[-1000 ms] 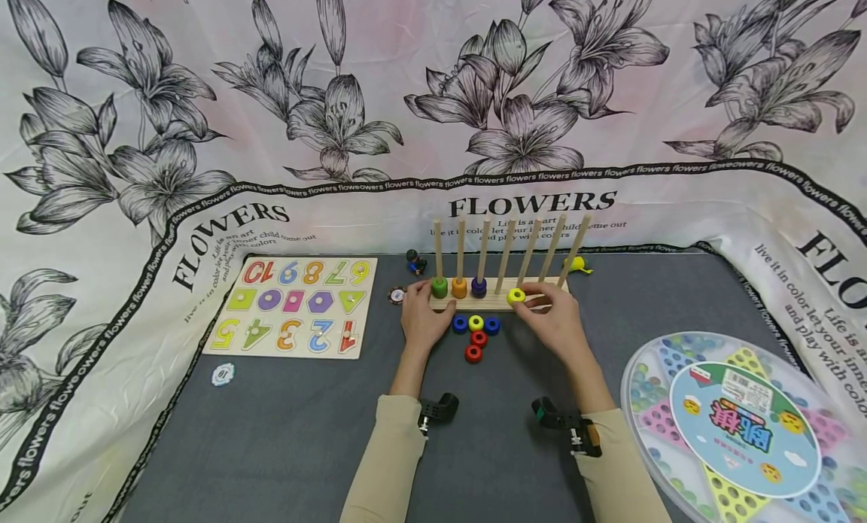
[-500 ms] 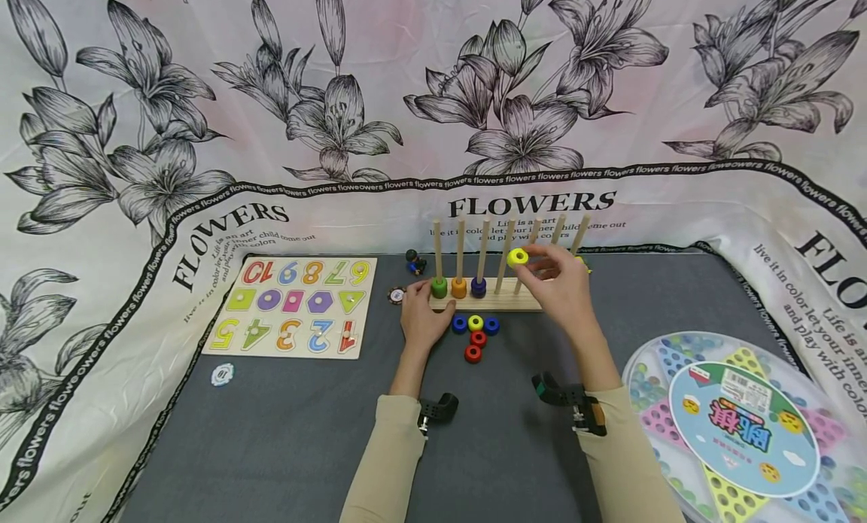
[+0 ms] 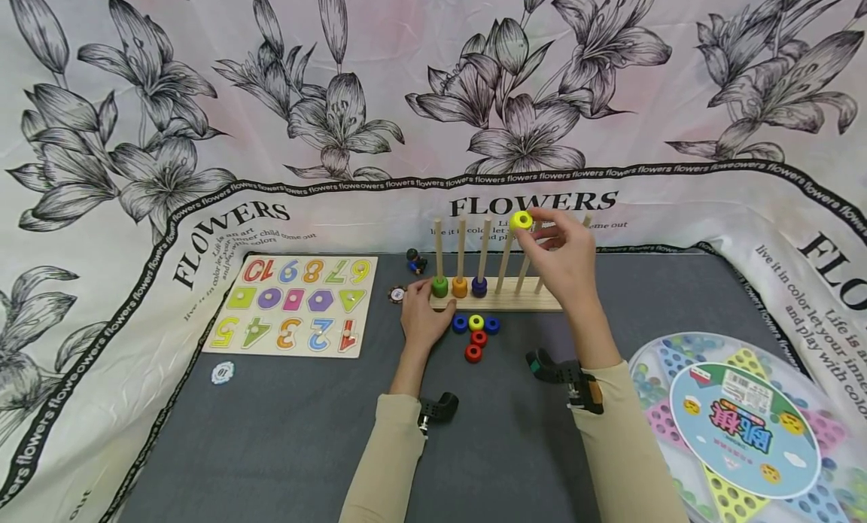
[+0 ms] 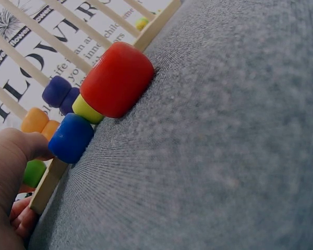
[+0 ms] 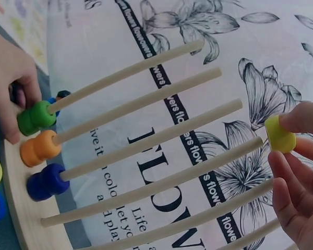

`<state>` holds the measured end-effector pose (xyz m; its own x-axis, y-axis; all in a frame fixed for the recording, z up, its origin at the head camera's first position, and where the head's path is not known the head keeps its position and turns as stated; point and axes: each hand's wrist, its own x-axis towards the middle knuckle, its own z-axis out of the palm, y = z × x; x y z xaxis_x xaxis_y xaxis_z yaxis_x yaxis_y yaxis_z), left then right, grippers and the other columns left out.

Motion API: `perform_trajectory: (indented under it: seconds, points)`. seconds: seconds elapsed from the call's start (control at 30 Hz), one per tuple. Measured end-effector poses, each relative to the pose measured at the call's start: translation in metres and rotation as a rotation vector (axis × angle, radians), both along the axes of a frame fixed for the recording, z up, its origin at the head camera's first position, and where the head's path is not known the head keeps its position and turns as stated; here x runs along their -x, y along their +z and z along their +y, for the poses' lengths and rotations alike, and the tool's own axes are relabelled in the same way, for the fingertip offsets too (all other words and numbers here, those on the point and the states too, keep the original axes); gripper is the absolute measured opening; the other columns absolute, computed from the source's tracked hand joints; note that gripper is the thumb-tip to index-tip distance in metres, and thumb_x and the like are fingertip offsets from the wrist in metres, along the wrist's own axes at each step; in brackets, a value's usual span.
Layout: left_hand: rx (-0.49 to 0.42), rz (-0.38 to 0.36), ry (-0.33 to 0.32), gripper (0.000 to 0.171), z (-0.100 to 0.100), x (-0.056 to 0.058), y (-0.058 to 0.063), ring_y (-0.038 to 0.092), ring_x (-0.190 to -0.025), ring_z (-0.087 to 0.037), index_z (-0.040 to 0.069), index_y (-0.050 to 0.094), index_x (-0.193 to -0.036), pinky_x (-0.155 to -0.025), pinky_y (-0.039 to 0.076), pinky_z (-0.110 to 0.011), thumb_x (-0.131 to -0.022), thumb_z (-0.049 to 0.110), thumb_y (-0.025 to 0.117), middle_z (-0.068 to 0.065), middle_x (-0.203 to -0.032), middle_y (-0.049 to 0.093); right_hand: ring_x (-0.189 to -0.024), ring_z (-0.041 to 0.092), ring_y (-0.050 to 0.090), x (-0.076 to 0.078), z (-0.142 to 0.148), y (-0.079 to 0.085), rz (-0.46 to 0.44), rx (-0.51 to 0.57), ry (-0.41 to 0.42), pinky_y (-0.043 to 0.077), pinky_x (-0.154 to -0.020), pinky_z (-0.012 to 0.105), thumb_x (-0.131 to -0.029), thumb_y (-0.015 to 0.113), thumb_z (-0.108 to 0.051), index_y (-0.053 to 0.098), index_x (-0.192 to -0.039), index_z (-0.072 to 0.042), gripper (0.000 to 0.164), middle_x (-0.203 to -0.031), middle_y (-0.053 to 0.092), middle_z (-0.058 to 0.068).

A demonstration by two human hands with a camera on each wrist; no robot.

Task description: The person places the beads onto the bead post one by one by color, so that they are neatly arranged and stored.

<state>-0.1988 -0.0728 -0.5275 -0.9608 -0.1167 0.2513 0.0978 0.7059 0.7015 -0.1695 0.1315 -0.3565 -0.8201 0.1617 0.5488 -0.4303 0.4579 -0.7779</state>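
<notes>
A wooden peg rack (image 3: 501, 300) stands on the grey cloth with a row of upright pegs. Green beads (image 5: 36, 118) sit on its first peg from the left, orange beads (image 5: 40, 148) on the second, dark blue beads (image 5: 47, 182) on the third. My left hand (image 3: 423, 316) holds the left end of the rack's base, thumb in front. My right hand (image 3: 565, 263) pinches a yellow ring bead (image 3: 521, 220) between thumb and fingers. In the right wrist view this bead (image 5: 280, 134) is just beside the tip of the fourth peg (image 5: 161, 179), which is bare.
Loose blue, yellow and red beads (image 3: 479, 339) lie in front of the rack. A number-and-shape board (image 3: 291, 306) lies left, with a pale chip (image 3: 223, 374) below it. A small figure (image 3: 416, 262) and dark chip (image 3: 396, 294) are near the rack's left end. A round game box (image 3: 745, 433) lies right.
My right hand has lifted the yellow bead from low by the rack's base up to peg-top height. The left hand keeps its place on the base.
</notes>
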Motion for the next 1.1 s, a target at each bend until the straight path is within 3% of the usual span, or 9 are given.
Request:
perform_trajectory:
  seconds: [0.2,0.4,0.67,0.87,1.1]
  points:
    - [0.005,-0.002,0.004,0.057,0.001,0.000,-0.001,0.051,-0.115,-0.030,0.005,0.062,-0.133,-0.090,0.049,-0.050,-0.083,0.029,0.076,-0.013,-0.129,0.054,-0.076,0.001,0.059,0.006,-0.002,0.004,-0.007,-0.022,-0.020,0.047,-0.067,0.015,-0.085,0.074,-0.006,0.070,-0.115,0.003,0.032,-0.106,0.066,0.016]
    - [-0.001,0.005,-0.001,0.057,0.001,-0.001,-0.001,0.051,-0.115,-0.030,0.005,0.062,-0.133,-0.091,0.049,-0.050,-0.083,0.028,0.076,-0.013,-0.128,0.054,-0.080,0.018,0.063,0.010,-0.004,0.005,-0.049,-0.032,-0.022,0.047,-0.069,0.018,-0.086,0.074,-0.007,0.069,-0.116,0.004,0.032,-0.109,0.064,0.019]
    - [-0.004,0.011,0.002,0.057,0.000,-0.002,0.000,0.051,-0.114,-0.030,0.005,0.062,-0.132,-0.089,0.049,-0.050,-0.082,0.027,0.077,-0.014,-0.127,0.054,-0.082,0.025,0.064,0.011,-0.005,0.005,-0.065,-0.038,-0.018,0.051,-0.073,0.035,-0.087,0.072,-0.006,0.068,-0.117,0.004,0.032,-0.111,0.063,0.021]
    - [0.000,-0.001,0.006,0.057,0.000,-0.002,-0.001,0.051,-0.115,-0.030,0.005,0.062,-0.133,-0.090,0.049,-0.050,-0.083,0.028,0.076,-0.013,-0.128,0.054,-0.080,0.024,0.064,0.011,-0.005,0.004,-0.038,-0.045,-0.017,0.051,-0.070,0.024,-0.086,0.073,-0.005,0.069,-0.116,0.004,0.032,-0.109,0.064,0.019]
    - [0.015,0.011,0.004,0.057,-0.001,-0.001,0.000,0.052,-0.114,-0.030,0.006,0.062,-0.133,-0.089,0.049,-0.049,-0.082,0.030,0.076,-0.013,-0.127,0.054,-0.074,0.012,0.063,0.009,-0.005,0.006,0.113,-0.088,-0.011,0.047,-0.066,0.014,-0.084,0.072,0.000,0.070,-0.111,0.006,0.028,-0.101,0.064,0.020]
